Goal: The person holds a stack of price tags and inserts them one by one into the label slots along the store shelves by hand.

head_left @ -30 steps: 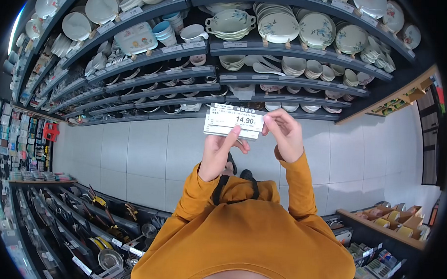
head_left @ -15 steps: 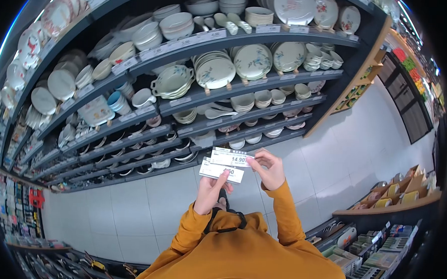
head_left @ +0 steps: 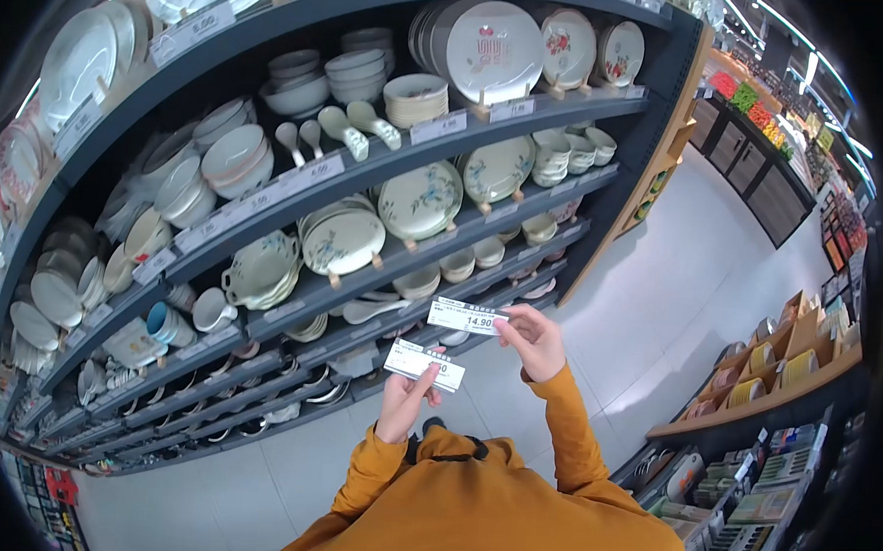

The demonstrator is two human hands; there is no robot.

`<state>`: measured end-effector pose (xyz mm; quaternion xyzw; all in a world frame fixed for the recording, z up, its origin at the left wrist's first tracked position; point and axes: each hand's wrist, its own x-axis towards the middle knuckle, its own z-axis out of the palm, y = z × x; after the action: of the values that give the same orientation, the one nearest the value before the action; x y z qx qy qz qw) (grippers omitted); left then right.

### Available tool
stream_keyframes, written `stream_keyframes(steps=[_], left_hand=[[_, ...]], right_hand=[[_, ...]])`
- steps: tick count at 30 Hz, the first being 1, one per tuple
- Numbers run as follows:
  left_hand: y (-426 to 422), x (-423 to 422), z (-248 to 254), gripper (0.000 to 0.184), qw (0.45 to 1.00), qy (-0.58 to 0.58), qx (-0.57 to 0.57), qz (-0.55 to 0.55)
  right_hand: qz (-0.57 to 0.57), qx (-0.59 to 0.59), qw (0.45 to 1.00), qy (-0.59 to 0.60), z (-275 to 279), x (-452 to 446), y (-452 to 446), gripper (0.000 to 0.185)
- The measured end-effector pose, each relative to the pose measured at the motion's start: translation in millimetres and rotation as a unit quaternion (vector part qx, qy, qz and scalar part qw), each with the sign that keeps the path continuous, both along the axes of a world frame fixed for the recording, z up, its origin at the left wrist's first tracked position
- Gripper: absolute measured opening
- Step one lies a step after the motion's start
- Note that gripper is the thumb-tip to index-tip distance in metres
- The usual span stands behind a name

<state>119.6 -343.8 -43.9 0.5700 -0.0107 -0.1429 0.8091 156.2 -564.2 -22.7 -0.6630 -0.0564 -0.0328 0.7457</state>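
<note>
Pinched in my right hand (head_left: 534,343) is a white price tag (head_left: 459,316) reading 14.90, gripped at its right end. My left hand (head_left: 406,404) holds a second price tag (head_left: 413,360) from below, its thumb covering part of the printed number. The two tags are apart, the right one higher and farther forward. Both hands are in front of my orange top, above the floor. Beyond them stands a dark shelf unit (head_left: 383,263) with plates, bowls and spoons; neither hand touches it.
Floral plates (head_left: 420,198) and stacked bowls (head_left: 238,158) fill the shelves ahead. A wooden-edged display (head_left: 751,402) with yellow rolls is at my right, above packaged goods (head_left: 737,510). Tiled floor (head_left: 648,285) runs along the right toward a produce stand (head_left: 753,141).
My view has turned, so the shelves appear farther left and larger. The two tags, overlapping before, have moved apart. Both hands keep hold of them.
</note>
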Motion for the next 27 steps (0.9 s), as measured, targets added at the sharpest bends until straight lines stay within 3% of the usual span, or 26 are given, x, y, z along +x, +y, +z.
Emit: stream_keyframes(steps=[7, 14, 18, 23, 27], left_hand=[[-49.2, 72.5, -3.1, 0.024, 1.0, 0.017, -0.015, 0.007], [-127.2, 111.5, -5.3, 0.021, 0.999, 0.051, 0.001, 0.011], [-209.4, 140.2, -6.2, 0.021, 0.996, 0.057, -0.028, 0.062], [-327.2, 159.5, 2.2, 0.021, 0.99, 0.098, -0.074, 0.072], [-365.6, 161.4, 18.0, 0.021, 0.986, 0.115, -0.042, 0.11]], right_hand=[[-0.026, -0.024, 0.999, -0.032, 8.5, 78.5, -62.2, 0.027], [-0.027, -0.087, 0.993, -0.08, 27.4, 170.6, -169.3, 0.015], [-0.009, -0.196, 0.965, -0.175, 58.0, 241.7, -243.4, 0.012], [-0.018, -0.193, 0.947, -0.257, 127.1, 324.8, -317.2, 0.011], [0.049, -0.237, 0.94, -0.243, 160.0, 372.2, -339.7, 0.012]])
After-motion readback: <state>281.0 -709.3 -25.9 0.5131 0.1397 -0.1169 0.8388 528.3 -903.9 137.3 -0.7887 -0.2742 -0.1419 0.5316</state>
